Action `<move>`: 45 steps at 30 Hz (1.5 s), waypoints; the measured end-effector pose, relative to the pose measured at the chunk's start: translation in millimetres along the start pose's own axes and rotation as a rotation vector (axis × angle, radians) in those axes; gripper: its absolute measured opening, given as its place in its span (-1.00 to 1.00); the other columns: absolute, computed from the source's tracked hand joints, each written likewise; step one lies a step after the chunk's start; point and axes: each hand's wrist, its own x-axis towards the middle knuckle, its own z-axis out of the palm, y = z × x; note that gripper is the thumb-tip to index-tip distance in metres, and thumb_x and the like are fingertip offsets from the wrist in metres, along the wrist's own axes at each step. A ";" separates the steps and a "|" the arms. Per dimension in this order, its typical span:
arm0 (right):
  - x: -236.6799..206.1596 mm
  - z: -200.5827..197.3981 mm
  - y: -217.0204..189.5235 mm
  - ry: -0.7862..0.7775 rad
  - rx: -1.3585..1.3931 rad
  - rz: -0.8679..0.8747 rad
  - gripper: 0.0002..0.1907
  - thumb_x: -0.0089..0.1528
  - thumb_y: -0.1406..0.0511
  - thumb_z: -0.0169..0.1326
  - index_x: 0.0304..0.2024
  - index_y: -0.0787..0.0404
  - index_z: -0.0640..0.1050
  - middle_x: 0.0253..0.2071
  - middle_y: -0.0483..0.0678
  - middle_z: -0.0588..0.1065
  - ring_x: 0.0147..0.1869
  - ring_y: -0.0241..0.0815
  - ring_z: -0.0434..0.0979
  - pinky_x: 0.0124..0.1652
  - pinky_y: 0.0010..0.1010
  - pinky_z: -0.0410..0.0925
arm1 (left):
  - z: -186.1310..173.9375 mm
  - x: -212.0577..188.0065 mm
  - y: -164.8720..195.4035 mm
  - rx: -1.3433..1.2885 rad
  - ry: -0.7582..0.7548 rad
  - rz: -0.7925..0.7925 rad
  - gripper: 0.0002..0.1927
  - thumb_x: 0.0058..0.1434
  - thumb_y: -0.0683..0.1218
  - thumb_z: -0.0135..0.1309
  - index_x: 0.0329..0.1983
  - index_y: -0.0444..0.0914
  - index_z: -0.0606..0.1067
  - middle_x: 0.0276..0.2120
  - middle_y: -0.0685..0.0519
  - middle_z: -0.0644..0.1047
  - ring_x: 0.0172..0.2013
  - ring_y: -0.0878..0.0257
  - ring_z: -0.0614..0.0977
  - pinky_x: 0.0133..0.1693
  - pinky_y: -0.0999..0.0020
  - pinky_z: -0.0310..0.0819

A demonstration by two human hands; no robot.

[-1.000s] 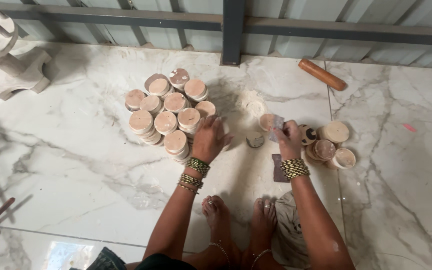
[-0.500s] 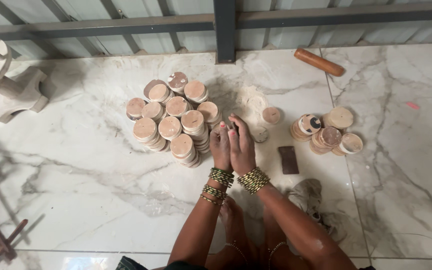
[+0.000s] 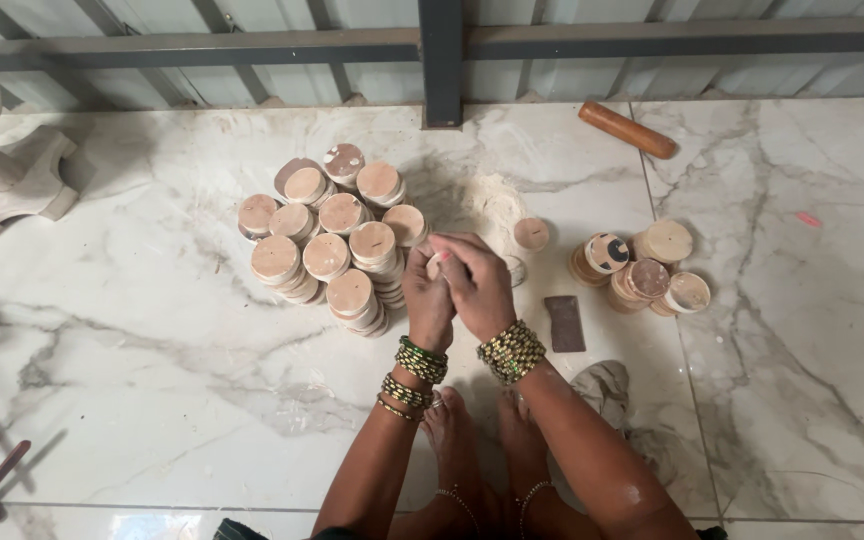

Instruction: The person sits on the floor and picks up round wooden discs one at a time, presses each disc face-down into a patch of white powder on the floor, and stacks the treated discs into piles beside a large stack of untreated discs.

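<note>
Both hands meet over the marble floor. The left hand and the right hand close together around one small round wooden disc; only its edge peeks out. Just to the left stands a big pile of stacked discs. To the right sits a smaller pile, and a dark flat block lies nearby. I see no containers here.
</note>
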 end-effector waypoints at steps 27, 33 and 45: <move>-6.1 24.4 63.1 0.008 0.253 0.103 -0.52 0.44 0.14 -0.14 0.20 0.37 0.50 0.13 0.12 0.55 0.21 -0.08 0.55 0.22 -0.31 0.35 | 3.5 1.5 3.2 0.047 0.166 0.003 -0.93 0.38 -0.20 -0.01 -0.18 -0.25 0.49 -0.29 0.12 0.58 -0.33 0.45 0.53 -0.29 0.54 0.47; 16.0 -23.8 92.6 -0.104 0.778 0.400 -0.51 0.40 0.15 -0.12 0.19 0.40 0.48 0.09 0.13 0.56 0.18 -0.07 0.55 0.18 -0.28 0.38 | 35.9 -25.8 -0.7 0.163 -0.155 0.155 -0.97 0.41 -0.24 0.04 -0.15 -0.28 0.50 -0.22 0.12 0.56 -0.22 0.44 0.50 -0.15 0.55 0.43; -9.3 -12.8 61.5 0.079 0.713 0.258 -0.55 0.44 0.19 -0.15 0.20 0.40 0.47 0.10 0.05 0.54 0.20 -0.16 0.49 0.22 -0.34 0.31 | 34.4 -5.9 5.2 0.071 -0.033 0.045 -0.95 0.42 -0.19 0.05 -0.17 -0.27 0.51 -0.27 0.14 0.55 -0.30 0.48 0.50 -0.27 0.55 0.45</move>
